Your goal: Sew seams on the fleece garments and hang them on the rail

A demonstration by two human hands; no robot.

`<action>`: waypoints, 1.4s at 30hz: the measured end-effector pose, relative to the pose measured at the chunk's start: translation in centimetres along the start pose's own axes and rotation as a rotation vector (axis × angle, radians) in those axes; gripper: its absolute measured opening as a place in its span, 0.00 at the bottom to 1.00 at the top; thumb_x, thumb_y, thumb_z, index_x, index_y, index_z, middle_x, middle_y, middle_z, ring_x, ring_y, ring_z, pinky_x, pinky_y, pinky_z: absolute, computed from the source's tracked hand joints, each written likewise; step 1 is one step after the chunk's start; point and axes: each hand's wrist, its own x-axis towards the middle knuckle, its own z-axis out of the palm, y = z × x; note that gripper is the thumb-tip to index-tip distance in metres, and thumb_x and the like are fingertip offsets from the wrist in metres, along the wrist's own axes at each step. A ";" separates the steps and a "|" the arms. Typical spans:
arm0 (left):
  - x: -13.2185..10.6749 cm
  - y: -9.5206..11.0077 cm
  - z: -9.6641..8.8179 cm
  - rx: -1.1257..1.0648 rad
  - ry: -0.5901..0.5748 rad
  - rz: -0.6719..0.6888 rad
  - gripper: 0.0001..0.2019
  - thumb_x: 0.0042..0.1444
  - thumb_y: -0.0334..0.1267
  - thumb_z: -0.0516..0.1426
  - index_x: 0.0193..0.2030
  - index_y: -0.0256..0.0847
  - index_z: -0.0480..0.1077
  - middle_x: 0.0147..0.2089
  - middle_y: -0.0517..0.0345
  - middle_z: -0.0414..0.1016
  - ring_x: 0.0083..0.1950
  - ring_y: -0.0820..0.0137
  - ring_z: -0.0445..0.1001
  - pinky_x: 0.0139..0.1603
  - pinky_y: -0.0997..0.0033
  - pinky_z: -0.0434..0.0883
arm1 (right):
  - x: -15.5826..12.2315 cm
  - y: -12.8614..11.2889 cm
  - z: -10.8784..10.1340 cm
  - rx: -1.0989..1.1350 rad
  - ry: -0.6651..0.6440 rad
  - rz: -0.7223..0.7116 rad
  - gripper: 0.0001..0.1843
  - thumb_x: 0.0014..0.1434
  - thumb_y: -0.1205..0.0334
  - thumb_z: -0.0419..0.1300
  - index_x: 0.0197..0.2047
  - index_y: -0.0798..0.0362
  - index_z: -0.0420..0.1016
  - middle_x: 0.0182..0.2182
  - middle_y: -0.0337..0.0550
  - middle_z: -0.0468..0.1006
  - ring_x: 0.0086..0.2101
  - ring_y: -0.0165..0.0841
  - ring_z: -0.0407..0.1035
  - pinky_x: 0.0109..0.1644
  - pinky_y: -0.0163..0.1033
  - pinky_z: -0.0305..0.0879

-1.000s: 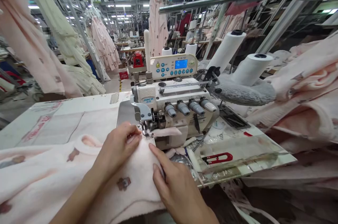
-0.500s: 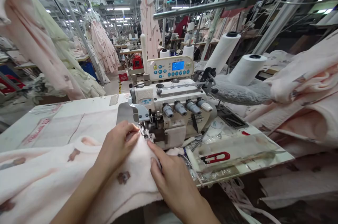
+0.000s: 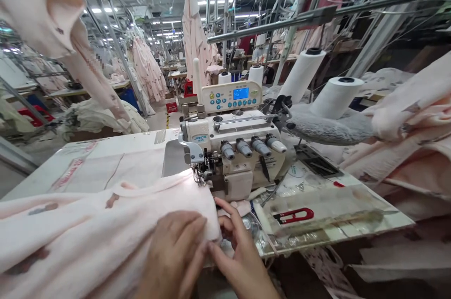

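Note:
A pale pink fleece garment [image 3: 98, 228] with small brown prints lies across the sewing table, its edge reaching the presser foot [image 3: 200, 174] of a white overlock machine [image 3: 239, 148]. My left hand [image 3: 174, 252] lies on top of the fleece near its right edge, fingers pressed flat and together. My right hand [image 3: 237, 252] is just beside it, fingers curled and pinching the fleece edge in front of the machine. Both hands sit a short way in front of the presser foot.
The machine's control panel [image 3: 232, 95] and white thread cones [image 3: 303, 73] stand behind it. A heap of pink fleece [image 3: 412, 139] fills the right side. A red snipper [image 3: 294, 216] lies under a clear cover. Garments [image 3: 148, 71] hang on racks behind the white table [image 3: 105, 158].
Both hands have drawn back from the presser foot toward me, the left now flat on the fleece, the right pinching its edge. The fleece has bunched up closer to the machine.

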 end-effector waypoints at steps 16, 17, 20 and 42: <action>-1.2 1.4 -0.5 -0.186 0.039 -0.056 0.07 0.56 0.25 0.52 0.37 0.39 0.67 0.30 0.59 0.69 0.34 0.72 0.65 0.35 0.71 0.63 | -1.6 -1.9 0.9 0.134 0.190 0.060 0.21 0.51 0.61 0.59 0.50 0.52 0.65 0.24 0.35 0.73 0.28 0.30 0.67 0.34 0.32 0.62; -1.1 1.5 -0.5 -0.194 0.039 -0.082 0.06 0.56 0.25 0.53 0.36 0.39 0.67 0.30 0.59 0.69 0.34 0.72 0.65 0.35 0.72 0.62 | -1.6 -2.0 1.0 0.139 0.194 0.062 0.21 0.51 0.62 0.59 0.50 0.52 0.66 0.24 0.35 0.73 0.28 0.30 0.67 0.35 0.32 0.62; -0.9 1.8 -0.4 -0.174 0.109 -0.067 0.07 0.55 0.24 0.52 0.36 0.38 0.67 0.30 0.59 0.69 0.34 0.72 0.65 0.36 0.71 0.62 | -1.6 -2.1 1.0 0.154 0.199 0.057 0.21 0.50 0.63 0.59 0.49 0.51 0.66 0.24 0.35 0.73 0.28 0.29 0.68 0.36 0.32 0.63; -2.0 -1.8 -0.5 0.263 -0.212 0.136 0.27 0.56 0.25 0.44 0.63 0.38 0.53 0.64 0.52 0.58 0.66 0.65 0.52 0.65 0.59 0.49 | -0.4 -2.4 -1.9 -0.810 0.204 -0.887 0.08 0.56 0.74 0.56 0.38 0.56 0.73 0.24 0.44 0.69 0.27 0.33 0.63 0.30 0.37 0.61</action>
